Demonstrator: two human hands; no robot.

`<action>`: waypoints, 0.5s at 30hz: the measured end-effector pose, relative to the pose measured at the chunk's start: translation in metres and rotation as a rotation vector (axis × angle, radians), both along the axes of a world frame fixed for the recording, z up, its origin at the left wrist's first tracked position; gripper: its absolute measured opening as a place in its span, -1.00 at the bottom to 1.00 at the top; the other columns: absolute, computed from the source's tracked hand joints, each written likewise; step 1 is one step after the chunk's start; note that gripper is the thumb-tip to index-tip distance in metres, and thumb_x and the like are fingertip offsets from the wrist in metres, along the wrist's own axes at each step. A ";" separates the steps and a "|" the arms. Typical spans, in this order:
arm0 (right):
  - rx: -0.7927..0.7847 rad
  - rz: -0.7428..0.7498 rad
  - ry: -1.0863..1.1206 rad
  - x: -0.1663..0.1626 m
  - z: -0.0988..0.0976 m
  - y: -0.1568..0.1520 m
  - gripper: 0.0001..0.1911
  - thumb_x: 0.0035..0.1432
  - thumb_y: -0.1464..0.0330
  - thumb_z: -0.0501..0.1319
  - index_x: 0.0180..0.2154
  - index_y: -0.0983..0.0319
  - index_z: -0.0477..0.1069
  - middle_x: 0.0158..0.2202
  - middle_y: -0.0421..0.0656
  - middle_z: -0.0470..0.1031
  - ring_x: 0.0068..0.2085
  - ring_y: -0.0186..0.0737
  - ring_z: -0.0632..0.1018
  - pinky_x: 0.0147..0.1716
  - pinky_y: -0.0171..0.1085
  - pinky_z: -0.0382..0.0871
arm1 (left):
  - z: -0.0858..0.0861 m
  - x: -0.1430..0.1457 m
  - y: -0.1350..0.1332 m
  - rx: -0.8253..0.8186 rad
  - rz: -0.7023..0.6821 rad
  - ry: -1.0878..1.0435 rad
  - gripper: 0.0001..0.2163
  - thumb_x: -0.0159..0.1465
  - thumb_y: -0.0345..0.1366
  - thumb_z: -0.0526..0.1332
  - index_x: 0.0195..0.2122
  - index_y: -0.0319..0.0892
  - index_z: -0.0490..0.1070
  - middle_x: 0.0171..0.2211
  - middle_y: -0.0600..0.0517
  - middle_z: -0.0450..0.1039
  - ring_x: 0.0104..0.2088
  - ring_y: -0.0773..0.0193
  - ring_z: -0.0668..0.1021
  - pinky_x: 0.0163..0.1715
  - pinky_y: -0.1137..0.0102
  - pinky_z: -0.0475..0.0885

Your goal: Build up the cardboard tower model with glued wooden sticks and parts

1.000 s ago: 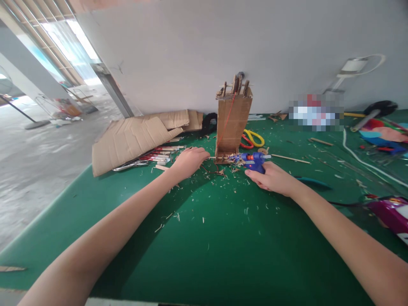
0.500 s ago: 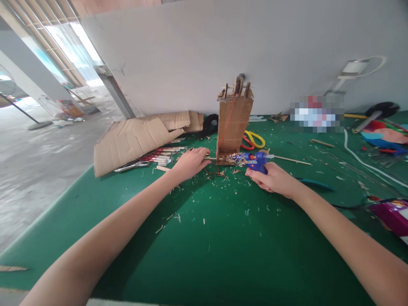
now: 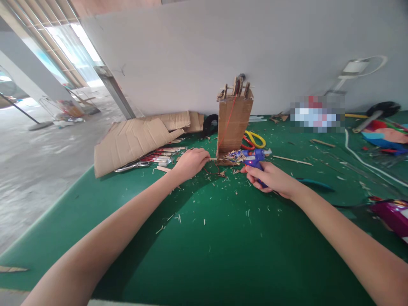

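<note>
A tall cardboard tower [image 3: 234,125] stands upright on the green table, with cardboard discs at its top and a red string down its front. My right hand [image 3: 266,177] is closed round the grip of a blue hot glue gun [image 3: 256,159]. The gun's nozzle end, covered in wood shavings, points left at the tower's base; its exact tip is hard to make out. My left hand [image 3: 193,163] pinches a thin wooden stick [image 3: 213,159] that runs right into the tower's base.
Flattened cardboard [image 3: 134,142] covers packaged sticks [image 3: 162,156] at the left. Scissors with red and yellow handles [image 3: 256,139] lie behind the gun. A loose stick [image 3: 293,160], a white cable [image 3: 360,157] and a purple package [image 3: 390,216] are on the right. Shavings litter the table.
The glue gun has shifted slightly left and tilted, its nozzle end nearer the tower's base. My left hand has barely moved and still pinches the stick.
</note>
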State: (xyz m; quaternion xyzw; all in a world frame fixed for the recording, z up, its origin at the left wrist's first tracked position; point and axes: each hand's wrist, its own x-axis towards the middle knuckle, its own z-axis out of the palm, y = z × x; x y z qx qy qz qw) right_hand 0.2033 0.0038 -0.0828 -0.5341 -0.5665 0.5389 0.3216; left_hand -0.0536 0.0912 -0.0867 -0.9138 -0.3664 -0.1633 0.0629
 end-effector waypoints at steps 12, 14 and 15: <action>-0.045 -0.078 0.086 0.000 0.001 -0.002 -0.63 0.12 0.04 0.13 -0.42 0.21 0.19 -0.54 -0.23 0.26 -0.62 -0.45 0.30 -0.81 -0.44 0.09 | 0.000 0.002 0.000 -0.005 0.005 0.004 -0.79 0.34 -0.30 0.01 -0.22 -0.18 0.43 -0.24 0.00 0.49 -0.22 0.24 0.49 -0.19 0.34 0.36; -0.050 -0.082 0.080 0.000 0.002 -0.002 -0.63 0.13 0.04 0.13 -0.43 0.21 0.19 -0.55 -0.23 0.27 -0.64 -0.45 0.30 -0.81 -0.43 0.14 | 0.000 0.002 -0.001 -0.005 0.008 0.008 -0.79 0.34 -0.29 0.01 -0.22 -0.18 0.43 -0.24 0.00 0.49 -0.22 0.23 0.49 -0.19 0.33 0.36; -0.053 -0.085 0.080 0.000 0.002 -0.002 -0.63 0.13 0.04 0.13 -0.43 0.20 0.19 -0.55 -0.23 0.27 -0.64 -0.44 0.30 -0.80 -0.42 0.16 | 0.000 0.002 -0.001 -0.005 0.011 0.011 -0.78 0.34 -0.29 0.01 -0.22 -0.18 0.43 -0.24 0.00 0.49 -0.23 0.23 0.49 -0.19 0.33 0.36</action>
